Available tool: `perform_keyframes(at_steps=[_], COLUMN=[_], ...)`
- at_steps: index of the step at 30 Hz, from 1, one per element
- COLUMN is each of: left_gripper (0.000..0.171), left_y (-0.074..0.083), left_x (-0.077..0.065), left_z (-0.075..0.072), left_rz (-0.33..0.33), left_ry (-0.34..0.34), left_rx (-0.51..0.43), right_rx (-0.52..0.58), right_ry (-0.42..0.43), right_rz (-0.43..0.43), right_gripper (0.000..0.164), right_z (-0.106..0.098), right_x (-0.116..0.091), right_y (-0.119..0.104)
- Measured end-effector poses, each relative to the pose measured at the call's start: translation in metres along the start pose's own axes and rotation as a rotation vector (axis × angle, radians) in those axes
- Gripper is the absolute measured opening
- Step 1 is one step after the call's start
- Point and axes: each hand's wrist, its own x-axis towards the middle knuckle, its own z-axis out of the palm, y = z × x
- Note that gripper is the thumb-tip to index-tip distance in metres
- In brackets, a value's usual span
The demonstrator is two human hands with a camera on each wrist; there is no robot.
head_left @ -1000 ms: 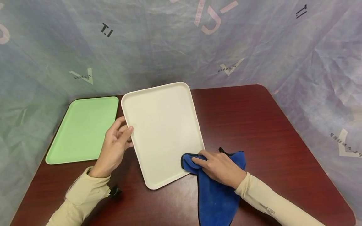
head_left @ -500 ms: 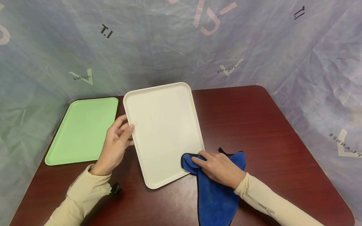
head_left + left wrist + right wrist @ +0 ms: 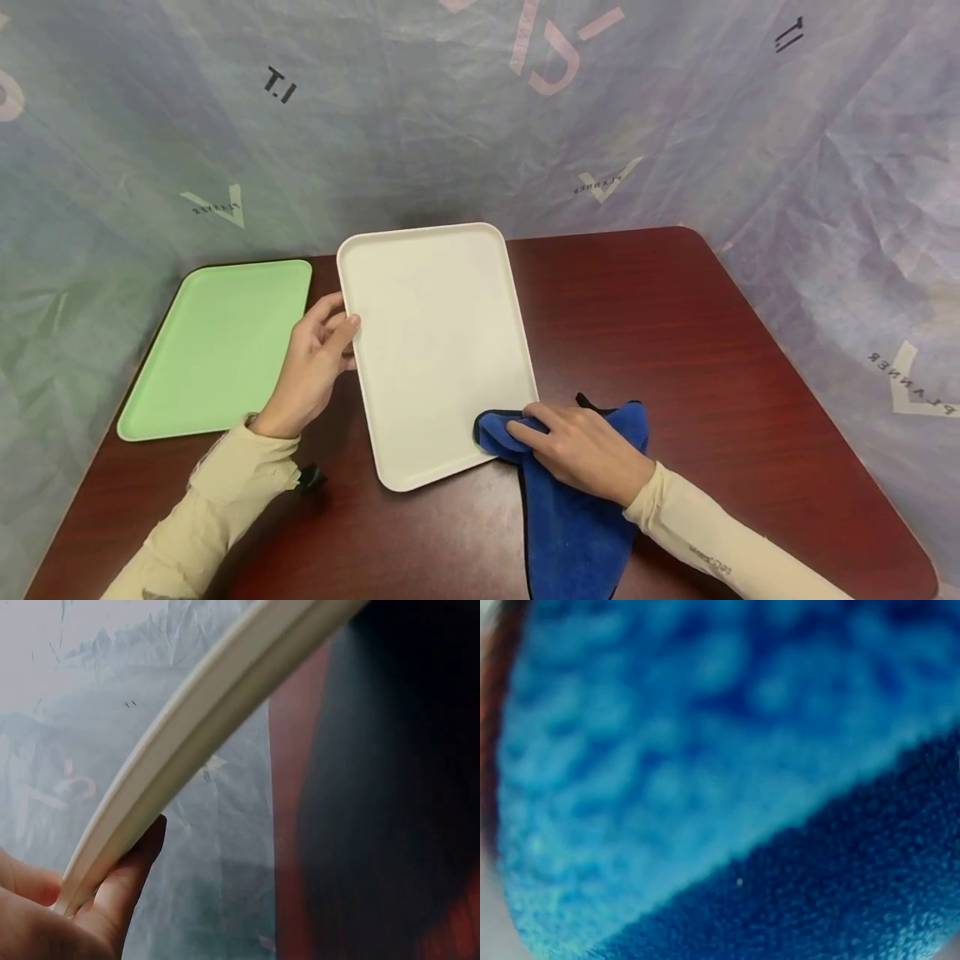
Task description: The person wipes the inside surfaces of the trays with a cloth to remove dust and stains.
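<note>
A white rectangular tray (image 3: 435, 333) is held tilted above the table, its inner face towards me. My left hand (image 3: 311, 367) grips its left rim, thumb on the front and fingers behind; the left wrist view shows the tray's rim (image 3: 180, 742) edge-on between thumb and fingers. At the lower right corner, my right hand (image 3: 581, 446) holds a blue cloth (image 3: 573, 533) with black edging. Part of the cloth lies over that corner, and the rest hangs down. Blue fabric (image 3: 667, 787) fills nearly all of the right wrist view, hiding the fingers there.
A green tray (image 3: 217, 350) lies on the dark red wooden table (image 3: 637, 317) at the left. Behind and along the sides hangs a grey printed sheet (image 3: 420, 125). A small black object (image 3: 309, 479) sits by the left wrist.
The white tray has turned slightly more upright, and its lower edge has risen a little. My left hand has shifted slightly up and right with it. The right hand and cloth barely moved.
</note>
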Motion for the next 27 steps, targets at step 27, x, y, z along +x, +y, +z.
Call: perform_keyframes(at_steps=[27], left_gripper=[0.047], left_y=[-0.047], left_x=[0.067], left_z=[-0.061], left_rz=[-0.236], left_ry=[-0.042], left_rx=[0.444], right_rx=[-0.036], right_ry=[-0.044], right_rz=[-0.010], right_gripper=[0.040], right_z=[-0.009], right_x=[-0.002], right_y=[-0.022])
